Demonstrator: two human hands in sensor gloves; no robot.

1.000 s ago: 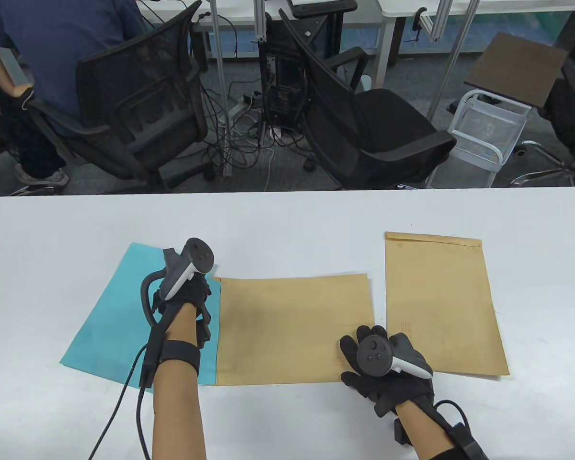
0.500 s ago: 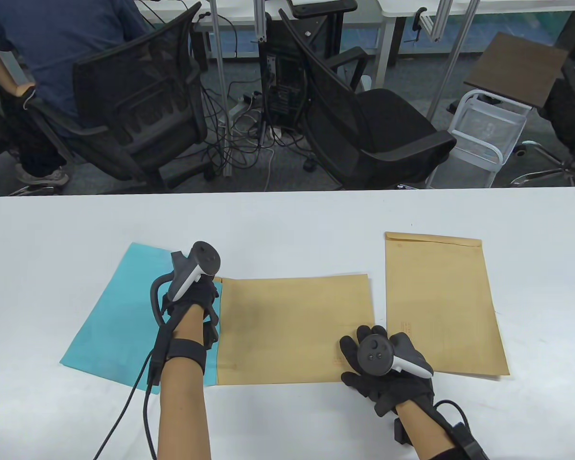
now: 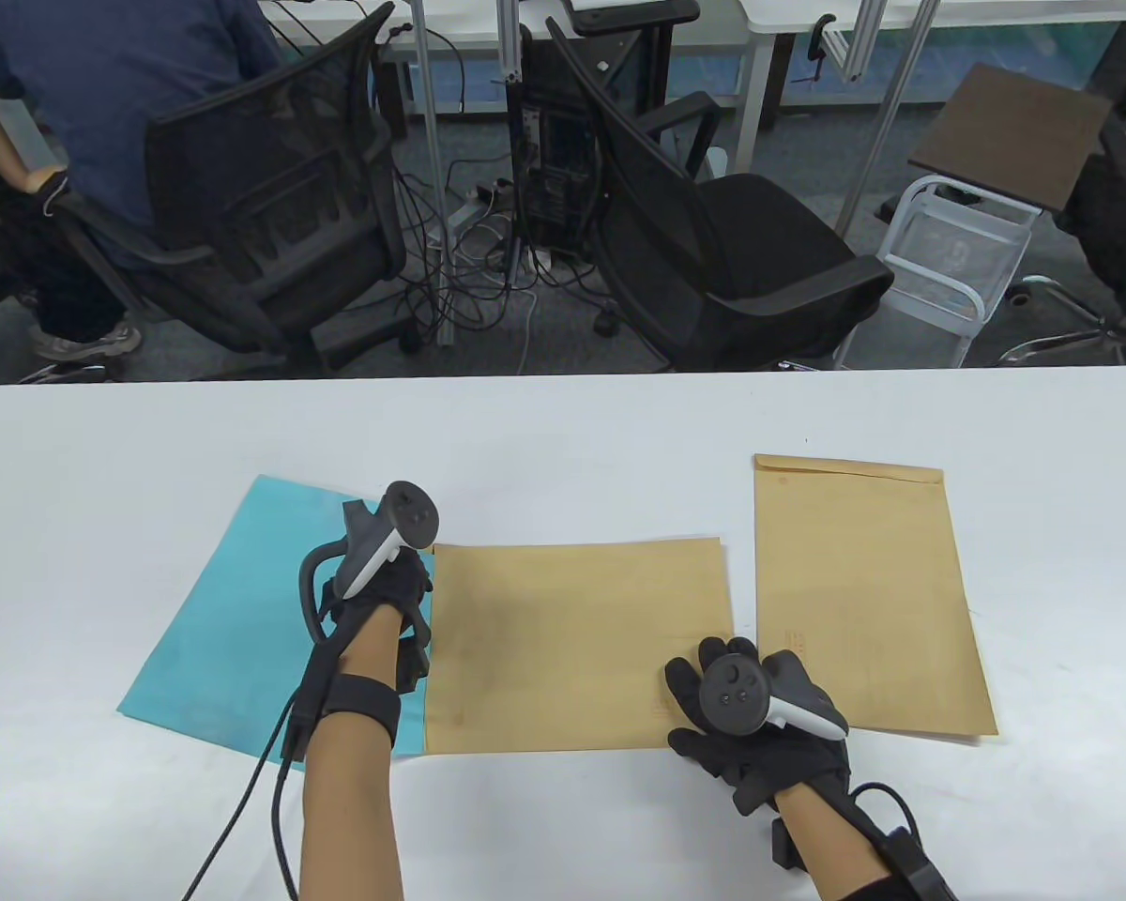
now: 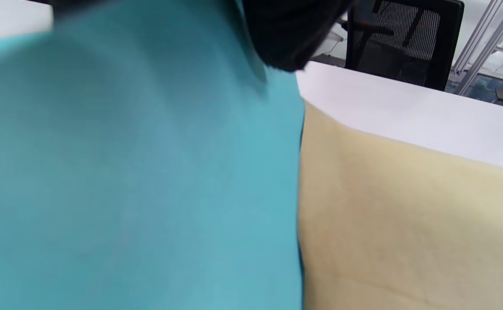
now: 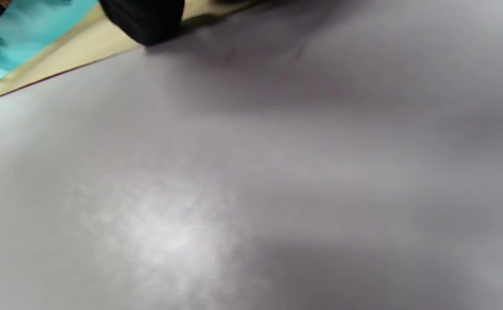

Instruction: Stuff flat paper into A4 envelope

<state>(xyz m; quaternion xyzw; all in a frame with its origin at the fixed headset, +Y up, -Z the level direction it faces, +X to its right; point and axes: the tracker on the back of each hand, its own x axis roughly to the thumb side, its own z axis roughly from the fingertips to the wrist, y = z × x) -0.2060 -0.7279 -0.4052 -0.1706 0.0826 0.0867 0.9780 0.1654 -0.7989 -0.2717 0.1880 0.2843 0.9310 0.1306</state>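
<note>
The left hand point(image 3: 380, 601) is pressing on the blue paper point(image 3: 235, 619) at the mouth of the brown envelope point(image 3: 572, 648); its finger posture is hidden. The right hand point(image 3: 751, 723), fingers spread, is pinning the envelope's near right corner to the bench point(image 3: 563, 422).

Bright, even light; blurred wrist views
</note>
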